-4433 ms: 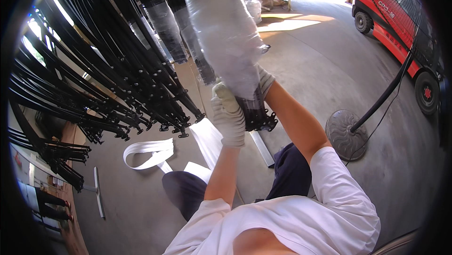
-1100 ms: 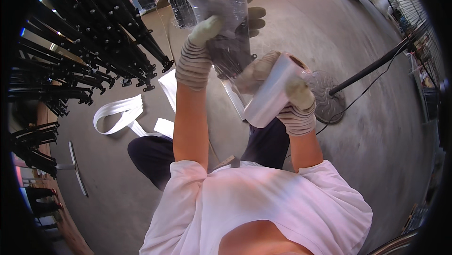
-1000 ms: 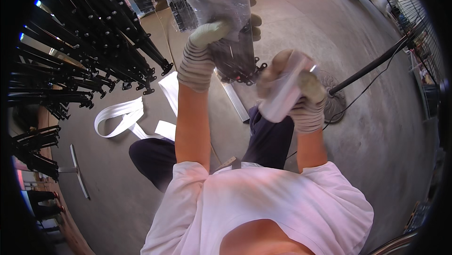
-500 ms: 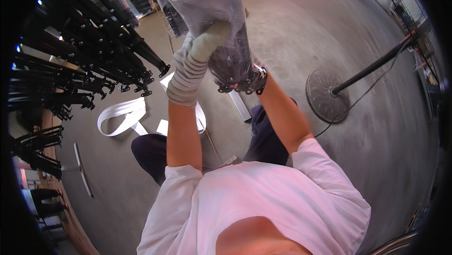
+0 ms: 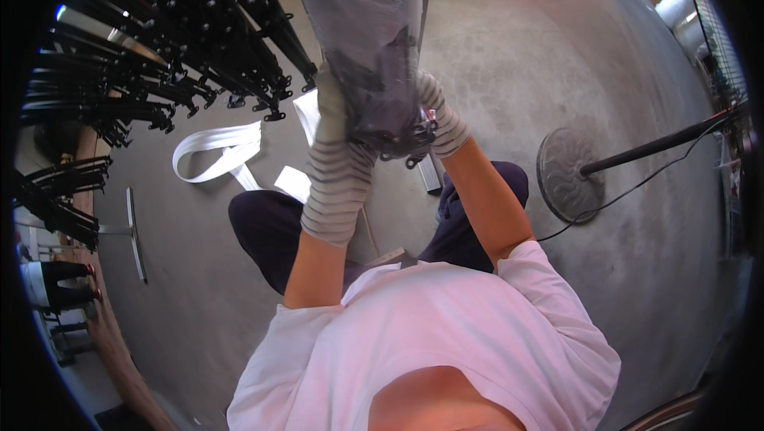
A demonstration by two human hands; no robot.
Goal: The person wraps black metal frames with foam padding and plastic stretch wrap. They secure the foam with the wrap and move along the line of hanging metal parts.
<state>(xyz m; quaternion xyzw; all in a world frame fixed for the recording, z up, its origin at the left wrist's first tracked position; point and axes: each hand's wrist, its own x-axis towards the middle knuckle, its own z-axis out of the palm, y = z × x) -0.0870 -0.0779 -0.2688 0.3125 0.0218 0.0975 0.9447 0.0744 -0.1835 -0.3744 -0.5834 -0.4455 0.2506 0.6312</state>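
Two gloved hands flanked one bundle. Left hand (image 5: 331, 109) lay along its left side, right hand (image 5: 430, 90) at its right; most fingers were hidden behind it, so whether they grasped or only pressed, I could not tell. The bundle (image 5: 366, 5), black parts in clear plastic wrap, stood between the fingers and ran up past them, its lower end (image 5: 391, 140) just below fingertip level. Beneath the fingers, on the floor: a silver bar (image 5: 430, 175) near the right knee (image 5: 509, 184). Down and left of them, a looped white strip (image 5: 243, 144). Farther left and higher, many black bars (image 5: 215, 33). Well right of the fingers, a round base (image 5: 567, 180) with a slanting pole (image 5: 652, 147).
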